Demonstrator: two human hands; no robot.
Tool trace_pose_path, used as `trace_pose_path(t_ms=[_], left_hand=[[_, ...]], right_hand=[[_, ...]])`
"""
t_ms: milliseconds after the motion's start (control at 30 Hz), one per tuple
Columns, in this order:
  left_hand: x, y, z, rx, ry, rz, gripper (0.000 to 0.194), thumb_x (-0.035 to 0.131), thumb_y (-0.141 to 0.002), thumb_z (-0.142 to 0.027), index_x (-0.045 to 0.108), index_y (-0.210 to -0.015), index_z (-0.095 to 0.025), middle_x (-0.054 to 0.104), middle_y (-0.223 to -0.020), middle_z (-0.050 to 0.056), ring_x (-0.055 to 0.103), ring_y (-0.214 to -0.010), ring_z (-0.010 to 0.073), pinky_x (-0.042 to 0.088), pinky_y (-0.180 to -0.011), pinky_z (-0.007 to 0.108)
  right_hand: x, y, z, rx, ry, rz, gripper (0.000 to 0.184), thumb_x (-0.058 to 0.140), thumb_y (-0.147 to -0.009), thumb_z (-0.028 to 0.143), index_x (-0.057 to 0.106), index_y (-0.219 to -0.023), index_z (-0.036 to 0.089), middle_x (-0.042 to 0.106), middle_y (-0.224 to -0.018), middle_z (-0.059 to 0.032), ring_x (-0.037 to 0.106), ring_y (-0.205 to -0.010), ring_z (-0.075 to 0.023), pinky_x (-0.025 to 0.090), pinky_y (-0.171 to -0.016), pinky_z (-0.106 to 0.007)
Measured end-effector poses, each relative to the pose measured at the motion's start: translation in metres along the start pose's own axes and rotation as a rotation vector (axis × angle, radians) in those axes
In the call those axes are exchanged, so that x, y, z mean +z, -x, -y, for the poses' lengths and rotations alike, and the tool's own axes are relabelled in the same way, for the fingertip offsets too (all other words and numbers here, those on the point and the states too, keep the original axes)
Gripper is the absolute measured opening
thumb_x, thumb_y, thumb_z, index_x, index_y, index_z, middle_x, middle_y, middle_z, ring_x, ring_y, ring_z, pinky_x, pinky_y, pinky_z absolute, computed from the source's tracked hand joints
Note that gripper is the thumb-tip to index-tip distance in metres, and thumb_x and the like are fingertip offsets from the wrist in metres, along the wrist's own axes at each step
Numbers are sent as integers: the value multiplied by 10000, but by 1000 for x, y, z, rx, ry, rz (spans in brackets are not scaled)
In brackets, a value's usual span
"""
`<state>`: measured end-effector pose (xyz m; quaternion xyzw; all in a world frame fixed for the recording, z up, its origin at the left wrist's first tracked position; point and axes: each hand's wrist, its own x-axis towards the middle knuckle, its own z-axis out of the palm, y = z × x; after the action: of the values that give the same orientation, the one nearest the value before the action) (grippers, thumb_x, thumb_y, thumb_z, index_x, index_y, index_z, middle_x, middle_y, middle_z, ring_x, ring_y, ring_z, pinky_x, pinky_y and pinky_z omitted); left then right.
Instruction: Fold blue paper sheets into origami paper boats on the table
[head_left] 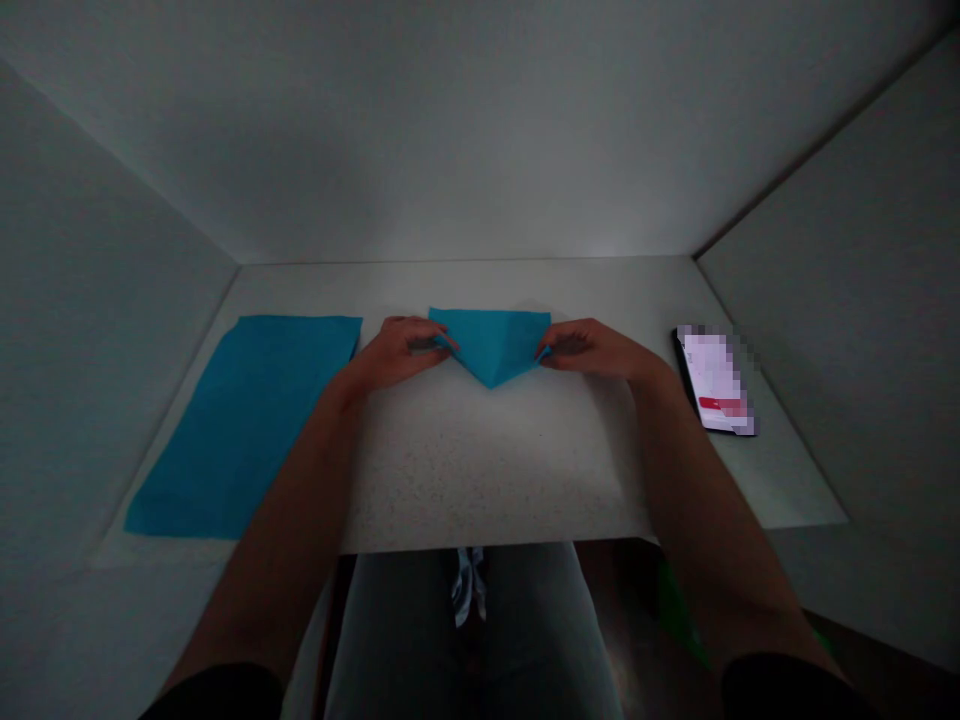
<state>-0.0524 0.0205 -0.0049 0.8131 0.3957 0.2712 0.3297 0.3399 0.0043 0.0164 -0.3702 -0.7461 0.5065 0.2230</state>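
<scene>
Nearest the camera, at the bottom edge, two dark sleeves (217, 692), one around each arm, with bare forearms (300, 510) stretched forward over a pale bench (487, 470). Between the forearms, below the front edge of the bench, legs in grey trousers (536, 620), and in the gap between the knees a crumpled pale strip (469, 585). Low on the right, in shadow, something green (679, 610), too dim to make out.

Toward the back of the bench, near its middle and right between the two hands, a small blue sheet (491, 345), folded. Straight edge toward the back wall (480, 130), blunt point toward the legs, a faint crease running up from that point, lighter to the left of it than to the right. Cannot tell whether paper or cloth.

At the left side of the small blue sheet, the left hand (397, 352), pinching the slanting edge between thumb and fingers. At the opposite side, the right hand (589, 348), pinching the right corner in much the same way. Cannot tell whether either hand rests on the bench.

On the left of the bench, flat, a large blue sheet (247, 420), partly hidden by the left forearm. On the right, face up, a phone (720, 385) with a lit, partly pixelated screen and a red bar near its lower end, just beside the right forearm.
</scene>
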Motion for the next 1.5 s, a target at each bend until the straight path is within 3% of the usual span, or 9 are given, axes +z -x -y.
trace_pose_path(t_ms=[167,333,500,700,900,1133,1267,1367,1500], left_hand=[[19,-4,-15,-123,-40,-120,421,826,-928,-531,810,-1269,-285,823,-1233,98,767,-1154,322,585,-1106,522],[42,-8,-36,-180,-383,-257,448,947,-877,-422,782,-1268,-277,712,-1365,136,614,-1356,402,413,-1219,612],[53,-8,-47,-149,-371,-88,168,772,-1045,-396,798,-1149,-266,729,-1150,83,696,-1122,311,463,-1108,508],[59,-3,-56,-94,-437,-50,600,929,-890,-601,752,-1340,-246,695,-1371,148,618,-1329,420,451,-1161,571],[56,-3,-56,-83,-413,-13,545,907,-929,-548,753,-1391,-303,648,-1459,138,575,-1371,415,436,-1178,579],[73,-3,-70,-92,-393,-7,422,865,-964,-558,734,-1205,-237,730,-1061,84,682,-1139,360,442,-1120,538],[70,-5,-67,-91,-337,68,291,841,-999,-475,731,-1139,-246,714,-903,25,710,-960,297,481,-1030,496],[68,-7,-62,-113,-283,44,432,902,-945,-463,710,-1263,-245,743,-1026,47,718,-979,291,515,-986,473],[69,-5,-63,-114,-351,-143,893,1015,-799,-540,595,-1525,-235,674,-1443,167,628,-1349,407,486,-1146,546]], right_hand=[[21,-14,-1,-18,-57,-166,423,890,-879,638,772,-1015,256,775,-937,-33,708,-876,-229,591,-839,-389],[33,-30,-8,-72,381,-336,308,783,-981,562,790,-1047,261,774,-1030,-83,692,-1014,-305,505,-1022,-514],[41,-37,-12,-19,659,-375,303,749,-1000,522,783,-1118,246,734,-1213,-144,664,-1162,-375,460,-1055,-552],[31,-32,-9,-137,499,-151,424,790,-956,633,745,-1097,236,709,-1087,-97,659,-940,-271,515,-878,-407],[10,-16,-13,-16,683,-405,622,871,-870,753,768,-1191,231,694,-1245,-168,666,-1104,-380,524,-973,-515],[10,-16,-12,47,665,-323,521,955,-817,647,758,-1075,239,710,-1187,-145,688,-1091,-382,533,-1007,-551],[13,-18,-10,66,523,-342,592,983,-773,569,757,-1220,254,741,-1206,-130,701,-1065,-363,563,-985,-530],[14,-18,-8,52,438,-369,669,993,-745,548,767,-1308,266,762,-1193,-121,710,-1039,-354,581,-954,-512],[13,-16,0,-28,356,-202,472,922,-831,613,838,-1162,287,794,-1081,-78,729,-960,-305,580,-934,-469]])
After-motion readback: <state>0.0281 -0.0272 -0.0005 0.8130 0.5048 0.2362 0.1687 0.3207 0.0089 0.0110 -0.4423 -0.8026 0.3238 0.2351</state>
